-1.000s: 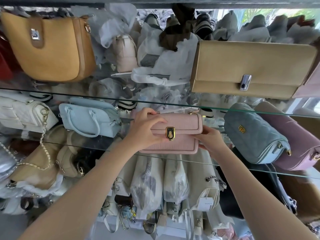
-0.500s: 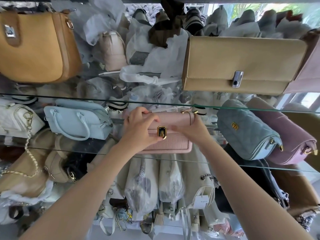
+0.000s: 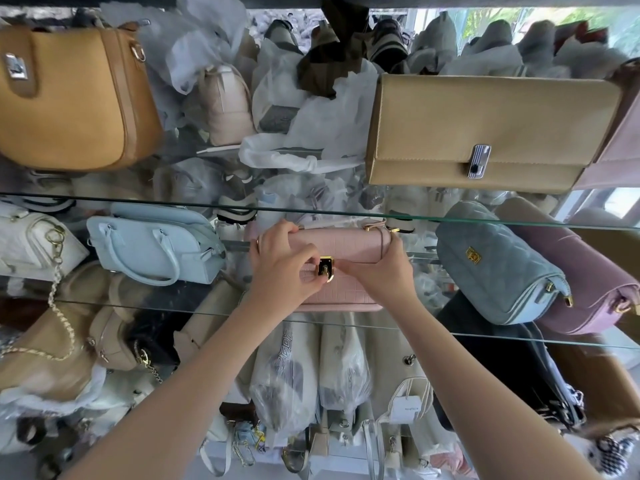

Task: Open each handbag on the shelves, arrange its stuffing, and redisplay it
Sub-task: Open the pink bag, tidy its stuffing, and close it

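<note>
my left hand (image 3: 284, 261) grips the pink handbag (image 3: 346, 244), thumb at the gold clasp (image 3: 326, 274). my right hand (image 3: 381, 271) clasps the flap's end, thumb just right of the clasp. i'd work the catch gently between both thumbs, steadying the bag on the glass shelf (image 3: 485, 336) under my fingers.

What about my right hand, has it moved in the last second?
Yes. The right hand slid left, away from the blue quilted bag, from the end of the pink bag to its clasp.

A handbag shop: glass shelves (image 3: 138, 201) crowded with displayed handbags (image 3: 485, 126)
</note>
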